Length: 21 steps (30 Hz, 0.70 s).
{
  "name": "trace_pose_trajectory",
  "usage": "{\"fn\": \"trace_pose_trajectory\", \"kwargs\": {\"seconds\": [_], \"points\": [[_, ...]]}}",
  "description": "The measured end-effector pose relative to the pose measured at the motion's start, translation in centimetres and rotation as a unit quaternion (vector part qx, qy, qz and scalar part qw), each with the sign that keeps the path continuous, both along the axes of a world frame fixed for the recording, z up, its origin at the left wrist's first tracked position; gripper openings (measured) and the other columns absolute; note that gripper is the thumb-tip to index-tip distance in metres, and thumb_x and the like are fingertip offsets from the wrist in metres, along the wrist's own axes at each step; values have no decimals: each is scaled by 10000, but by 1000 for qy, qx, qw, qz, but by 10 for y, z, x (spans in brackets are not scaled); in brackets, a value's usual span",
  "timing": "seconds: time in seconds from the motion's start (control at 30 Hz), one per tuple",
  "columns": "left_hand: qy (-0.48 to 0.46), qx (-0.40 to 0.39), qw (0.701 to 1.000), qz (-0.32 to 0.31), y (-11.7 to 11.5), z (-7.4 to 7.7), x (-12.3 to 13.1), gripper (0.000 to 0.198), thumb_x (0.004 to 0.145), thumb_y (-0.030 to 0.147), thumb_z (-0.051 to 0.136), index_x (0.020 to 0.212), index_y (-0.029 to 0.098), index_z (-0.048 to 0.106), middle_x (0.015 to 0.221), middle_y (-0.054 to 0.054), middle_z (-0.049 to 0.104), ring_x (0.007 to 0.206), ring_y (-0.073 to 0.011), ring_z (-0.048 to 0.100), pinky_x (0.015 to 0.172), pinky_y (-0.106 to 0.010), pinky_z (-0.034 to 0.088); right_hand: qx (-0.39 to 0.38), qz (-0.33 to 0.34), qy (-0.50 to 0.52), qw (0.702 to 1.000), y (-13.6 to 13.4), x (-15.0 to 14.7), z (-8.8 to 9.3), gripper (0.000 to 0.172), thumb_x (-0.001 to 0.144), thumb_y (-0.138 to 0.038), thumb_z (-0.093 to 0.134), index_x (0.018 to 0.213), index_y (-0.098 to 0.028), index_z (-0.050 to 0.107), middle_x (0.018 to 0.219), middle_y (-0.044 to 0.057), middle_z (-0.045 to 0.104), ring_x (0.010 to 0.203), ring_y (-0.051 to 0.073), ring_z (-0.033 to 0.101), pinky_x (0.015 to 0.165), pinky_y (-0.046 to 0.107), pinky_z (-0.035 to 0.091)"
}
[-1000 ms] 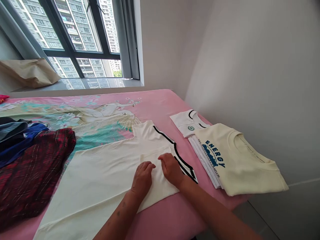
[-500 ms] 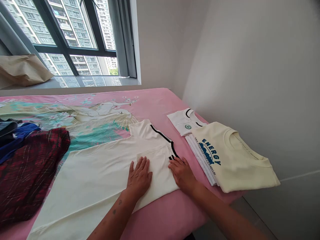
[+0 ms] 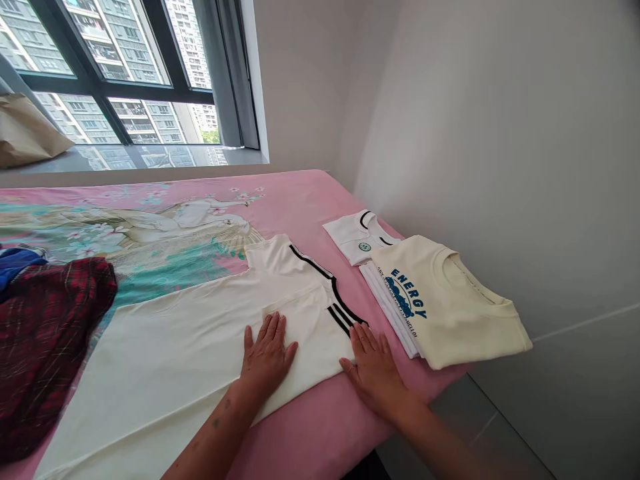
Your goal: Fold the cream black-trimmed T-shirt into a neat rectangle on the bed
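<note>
A cream garment with black-striped trim (image 3: 190, 347) lies spread flat on the pink bed (image 3: 310, 200). My left hand (image 3: 265, 353) rests flat on it, fingers stretched out, holding nothing. My right hand (image 3: 375, 370) lies flat and open on the pink sheet just past the garment's striped edge, fingertips touching that edge.
To the right, a folded cream "ENERGY" T-shirt (image 3: 450, 300) tops a stack of folded white shirts (image 3: 357, 237) near the wall. A red plaid garment (image 3: 40, 333) and blue clothes (image 3: 15, 260) lie at the left. A window and a brown paper bag (image 3: 25, 133) are behind.
Both hands went from curled over the garment's folded part to flat. The right hand slid rightward off the cloth to its striped edge. The camera view shifted right.
</note>
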<state>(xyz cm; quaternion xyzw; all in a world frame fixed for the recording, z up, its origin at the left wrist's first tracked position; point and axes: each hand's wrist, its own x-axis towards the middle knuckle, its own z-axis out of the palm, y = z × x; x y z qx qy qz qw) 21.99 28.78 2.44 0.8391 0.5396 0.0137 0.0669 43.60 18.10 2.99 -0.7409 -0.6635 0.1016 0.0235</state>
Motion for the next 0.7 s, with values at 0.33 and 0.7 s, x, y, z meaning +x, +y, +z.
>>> {"fn": "trace_pose_trajectory", "kwargs": {"seconds": [0.33, 0.7], "points": [[-20, -22, 1000, 5, 21, 8, 2, 721, 853, 608, 235, 1415, 161, 295, 1515, -86, 204, 1400, -263, 150, 1099, -596, 18, 65, 173, 38, 982, 97, -48, 11, 575, 938, -473, 213, 1421, -170, 287, 1507, 55, 200, 1402, 203, 79, 1134, 464, 6], [-59, -28, 998, 17, 27, -15, -21, 859, 799, 713, 156, 1451, 154, 176, 1529, -86, 128, 1412, -261, 76, 1106, -576, -36, 9, 85, -20, 996, 121, -55, -24, 698, 868, -591, 275, 1445, -204, 208, 1523, 50, 126, 1402, 227, 61, 1101, 543, 15]]}}
